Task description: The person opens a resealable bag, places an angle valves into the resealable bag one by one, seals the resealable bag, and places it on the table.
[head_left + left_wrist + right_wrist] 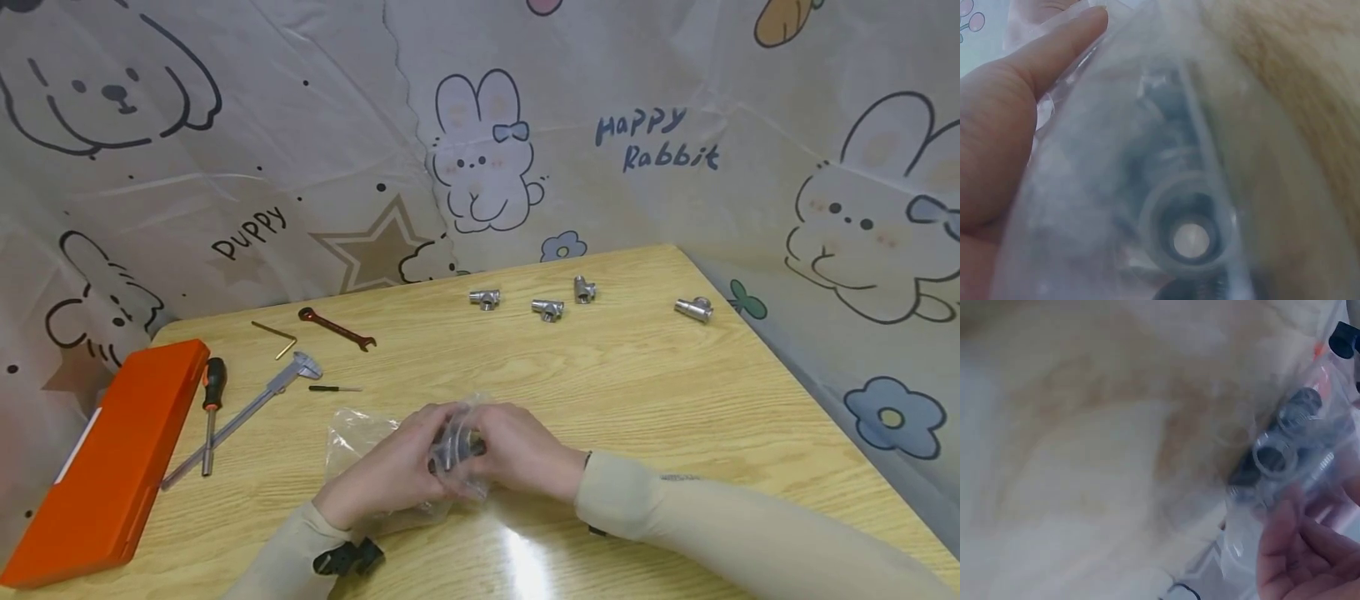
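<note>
A clear plastic bag [352, 437] is held between both hands near the middle of the table. My left hand [397, 467] grips it from the left, its thumb lying along the plastic in the left wrist view. From the other side my right hand [525, 450] holds the bag, fingers curled against it in the right wrist view. Through the plastic, grey metal fittings [1302, 412] with round openings show. One fitting [1147, 225] has its round bore facing the left wrist camera. The fingertips are partly hidden by the bag.
Several metal tee fittings [548, 310] lie toward the back. On the left are an orange case [120, 450], a black-handled nut driver [214, 383], a caliper [262, 396], a small screwdriver [326, 388], a hex key [277, 332] and a wrench [337, 327].
</note>
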{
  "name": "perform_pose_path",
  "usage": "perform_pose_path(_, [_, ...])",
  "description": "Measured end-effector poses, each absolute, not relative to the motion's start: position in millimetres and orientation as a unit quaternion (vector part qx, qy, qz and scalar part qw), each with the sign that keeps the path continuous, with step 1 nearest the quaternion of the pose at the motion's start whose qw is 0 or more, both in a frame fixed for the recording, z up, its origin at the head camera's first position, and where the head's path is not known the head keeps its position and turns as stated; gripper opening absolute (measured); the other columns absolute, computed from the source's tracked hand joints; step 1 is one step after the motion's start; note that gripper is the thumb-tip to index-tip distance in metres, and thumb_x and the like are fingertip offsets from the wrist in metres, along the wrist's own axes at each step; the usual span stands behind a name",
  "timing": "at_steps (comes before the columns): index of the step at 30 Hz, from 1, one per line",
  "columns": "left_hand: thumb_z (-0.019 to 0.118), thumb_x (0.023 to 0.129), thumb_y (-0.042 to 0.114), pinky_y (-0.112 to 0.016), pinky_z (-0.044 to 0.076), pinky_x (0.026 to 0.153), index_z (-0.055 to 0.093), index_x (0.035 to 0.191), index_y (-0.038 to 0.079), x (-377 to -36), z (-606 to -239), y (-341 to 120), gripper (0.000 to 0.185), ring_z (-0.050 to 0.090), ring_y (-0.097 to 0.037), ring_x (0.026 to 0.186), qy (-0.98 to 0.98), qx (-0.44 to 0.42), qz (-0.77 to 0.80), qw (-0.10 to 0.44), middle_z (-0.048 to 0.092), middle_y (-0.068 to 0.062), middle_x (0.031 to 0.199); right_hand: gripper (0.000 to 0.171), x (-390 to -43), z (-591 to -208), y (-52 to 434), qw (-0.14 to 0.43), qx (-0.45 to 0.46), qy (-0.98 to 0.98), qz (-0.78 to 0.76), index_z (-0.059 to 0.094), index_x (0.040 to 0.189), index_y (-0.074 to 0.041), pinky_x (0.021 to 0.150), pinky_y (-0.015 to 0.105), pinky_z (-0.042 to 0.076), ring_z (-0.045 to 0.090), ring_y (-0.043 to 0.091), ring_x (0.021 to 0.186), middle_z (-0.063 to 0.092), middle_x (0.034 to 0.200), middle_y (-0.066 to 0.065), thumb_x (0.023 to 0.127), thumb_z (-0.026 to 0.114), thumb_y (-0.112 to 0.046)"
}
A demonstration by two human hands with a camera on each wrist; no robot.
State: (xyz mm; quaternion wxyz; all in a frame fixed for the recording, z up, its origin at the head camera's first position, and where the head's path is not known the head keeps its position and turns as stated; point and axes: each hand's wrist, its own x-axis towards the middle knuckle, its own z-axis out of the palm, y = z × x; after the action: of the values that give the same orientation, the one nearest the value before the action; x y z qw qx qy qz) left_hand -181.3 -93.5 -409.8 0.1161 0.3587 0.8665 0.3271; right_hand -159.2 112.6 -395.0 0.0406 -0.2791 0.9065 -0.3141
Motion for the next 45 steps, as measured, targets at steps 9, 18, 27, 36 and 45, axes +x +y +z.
perform_pose_path(9, [0.088, 0.07, 0.044, -0.043, 0.045, 0.102, 0.036, 0.151, 0.012, -181, -409, -91, 0.102, 0.051, -0.019, 0.119, 0.868, 0.349, 0.33, 0.128, 0.051, -0.001, 0.135, 0.04, -156, -367, 170, 0.023, -0.233, 0.928, -0.291, 0.07, 0.118, -0.002, 0.064, 0.02, 0.052, 0.062, 0.005, 0.072, 0.072, 0.112, 0.01, 0.082, 0.081, -0.017])
perform_pose_path(18, [0.088, 0.071, 0.043, -0.041, 0.044, 0.103, 0.035, 0.151, 0.01, -180, -410, -91, 0.101, 0.051, -0.018, 0.119, 0.871, 0.342, 0.325, 0.135, 0.051, -0.001, 0.134, 0.045, -194, -348, 292, -0.006, -0.08, 0.966, -0.245, 0.062, 0.13, 0.002, 0.072, 0.039, 0.056, 0.067, 0.026, 0.089, 0.067, 0.12, 0.02, 0.092, 0.071, -0.019])
perform_pose_path(27, [0.088, 0.071, 0.043, -0.04, 0.046, 0.1, 0.036, 0.151, 0.01, -180, -411, -92, 0.101, 0.052, -0.017, 0.117, 0.869, 0.343, 0.329, 0.136, 0.051, 0.0, 0.131, 0.066, -218, -355, 381, 0.012, 0.061, 0.977, -0.202, 0.072, 0.085, 0.004, 0.063, 0.045, 0.047, 0.056, 0.03, 0.068, 0.066, 0.079, 0.021, 0.095, 0.055, -0.059])
perform_pose_path(36, [0.086, 0.074, 0.046, -0.042, 0.045, 0.101, 0.036, 0.151, 0.011, -180, -409, -93, 0.098, 0.05, -0.017, 0.117, 0.869, 0.347, 0.323, 0.14, 0.051, 0.0, 0.132, 0.079, -239, -372, 399, 0.013, 0.117, 0.983, -0.138, 0.058, 0.065, 0.004, 0.063, 0.048, 0.049, 0.056, 0.034, 0.067, 0.06, 0.077, 0.026, 0.091, 0.048, -0.07])
perform_pose_path(45, [0.086, 0.074, 0.046, -0.041, 0.046, 0.101, 0.036, 0.151, 0.011, -179, -408, -93, 0.098, 0.05, -0.016, 0.115, 0.869, 0.345, 0.324, 0.144, 0.051, 0.001, 0.131, 0.073, -266, -373, 390, 0.027, 0.139, 0.987, -0.079, 0.064, 0.086, 0.017, 0.071, 0.052, 0.052, 0.062, 0.043, 0.081, 0.062, 0.095, 0.035, 0.098, 0.048, -0.054])
